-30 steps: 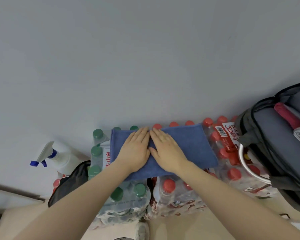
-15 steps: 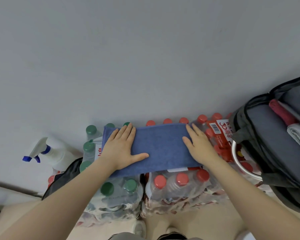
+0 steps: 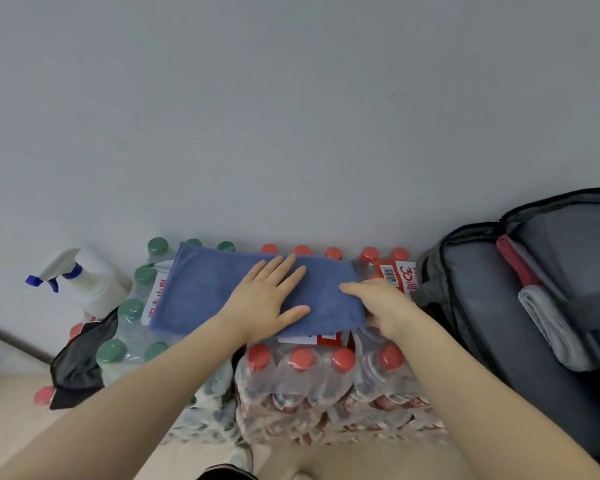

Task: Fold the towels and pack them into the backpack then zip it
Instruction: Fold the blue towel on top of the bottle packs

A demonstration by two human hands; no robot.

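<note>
Shrink-wrapped bottle packs point(image 3: 326, 382), white spray bottle point(image 3: 90, 282) at left, grey wall point(image 3: 291, 116)

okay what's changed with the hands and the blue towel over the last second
The hands first spread apart over the towel. Then the left hand slid back to its middle and lies flat there, while the right hand went to the towel's right edge and now curls its fingers round it. The towel stays folded on the bottle packs, and the backpack stays open with towels inside.
</note>
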